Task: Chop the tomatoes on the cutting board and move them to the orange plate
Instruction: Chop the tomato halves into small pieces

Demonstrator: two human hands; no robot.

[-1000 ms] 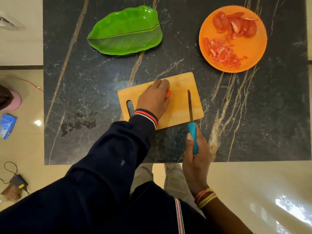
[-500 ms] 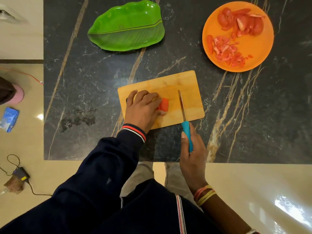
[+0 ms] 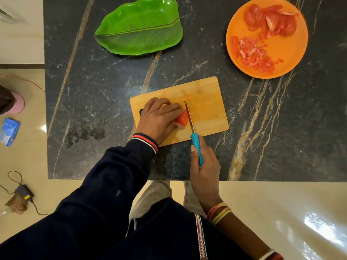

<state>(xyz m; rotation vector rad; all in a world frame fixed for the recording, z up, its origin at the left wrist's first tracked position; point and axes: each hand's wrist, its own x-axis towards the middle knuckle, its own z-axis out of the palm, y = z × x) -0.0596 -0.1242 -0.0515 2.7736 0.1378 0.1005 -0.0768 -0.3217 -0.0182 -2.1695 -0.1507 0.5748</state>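
A wooden cutting board point(image 3: 206, 102) lies on the black marble table. On it sits a red tomato piece point(image 3: 182, 118), mostly covered by my left hand point(image 3: 159, 119), whose fingers and thumb curl round it and hold it down. My right hand point(image 3: 204, 162) grips the blue handle of a knife point(image 3: 196, 145); its blade lies right against the tomato's right side. The orange plate point(image 3: 293, 51) at the far right holds tomato slices and chopped tomato pieces point(image 3: 253, 53).
A green leaf-shaped plate point(image 3: 140, 27) sits at the far middle of the table. The table's near edge point(image 3: 281, 181) runs just below my right hand. On the floor to the left lie a blue packet point(image 3: 9, 131) and a cabled adapter point(image 3: 23, 192).
My left hand drew the tomato piece from the board's far edge to its middle. The knife moved left until its blade met the tomato's right side.
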